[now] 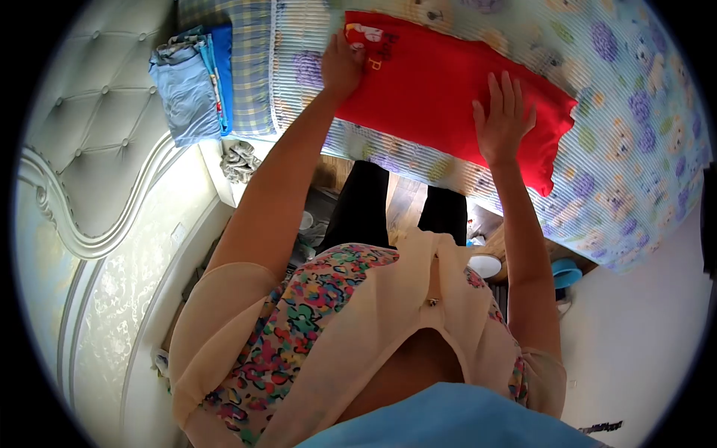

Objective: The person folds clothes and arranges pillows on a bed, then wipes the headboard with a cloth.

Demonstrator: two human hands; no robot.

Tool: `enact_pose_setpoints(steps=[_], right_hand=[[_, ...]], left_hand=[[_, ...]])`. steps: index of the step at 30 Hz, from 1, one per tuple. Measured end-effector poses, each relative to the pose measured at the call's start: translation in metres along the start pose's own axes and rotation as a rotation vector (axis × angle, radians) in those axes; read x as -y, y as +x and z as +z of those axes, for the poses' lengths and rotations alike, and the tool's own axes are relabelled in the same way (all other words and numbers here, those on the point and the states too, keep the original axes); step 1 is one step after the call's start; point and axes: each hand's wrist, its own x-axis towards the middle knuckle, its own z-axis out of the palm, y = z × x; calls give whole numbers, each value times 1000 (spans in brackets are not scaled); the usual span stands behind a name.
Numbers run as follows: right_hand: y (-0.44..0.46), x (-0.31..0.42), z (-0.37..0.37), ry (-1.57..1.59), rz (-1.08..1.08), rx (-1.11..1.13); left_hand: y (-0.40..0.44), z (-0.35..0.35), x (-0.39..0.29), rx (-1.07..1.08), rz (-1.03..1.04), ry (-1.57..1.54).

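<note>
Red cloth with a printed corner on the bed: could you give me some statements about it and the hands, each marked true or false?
1. The person's left hand and right hand both touch the red cloth. True.
2. The print is nearer the right hand. False: the print is beside the left hand.
3. The right hand's fingers are clenched. False: they are extended.
4. The stack of blue and grey folded clothes lies apart from the red cloth. True.

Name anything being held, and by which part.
No clear grip: the right hand lies flat on the red cloth; whether the left hand pinches its printed end can't be told.
</note>
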Motion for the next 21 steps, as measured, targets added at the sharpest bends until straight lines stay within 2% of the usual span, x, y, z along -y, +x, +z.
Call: enact_pose_setpoints(steps=[1,2,4,7,9,10,11,12,13,14,15,16,17,18,20,21], right_hand=[[-9,-1,12,-99,-19,170],[-15,-14,28,-77,-49,154],[7,-37,68,-9,-66,120],[25,-22,53,-27,-33,91],[13,-11,24,48,-18,23],[6,-1,10,126,12,-40],[-13,12,-8,184,-12,-138],[-42,15,-10,312,-30,-72],[-76,22,-2,600,-27,-67],[-109,33,1,798,284,262],[-137,26,23,729,262,540],[-155,29,34,1039,807,827],[-155,36,20,1358,1279,942],[-155,25,24,1760,1466,916],[-151,11,53,1880,1503,390],[-126,17,39,1959,1518,202]], left_hand=[[-1,11,5,-65,28,117],[1,22,7,-141,50,236],[4,39,-4,-217,-77,378],[-4,27,-11,-181,-163,352],[-1,19,-3,-177,-31,61],[-1,10,-3,-207,-23,52],[-15,0,-2,-120,-44,-103],[-24,-5,1,-31,-62,-258],[-25,2,15,23,-62,-352],[-24,15,32,77,-59,-444],[-26,25,40,124,-147,-582],[-33,29,43,171,-236,-719],[-41,12,32,273,-263,-863],[-51,-7,19,379,-283,-1006],[-66,-27,12,624,-552,-1229],[-78,-35,5,583,-540,-1345]])
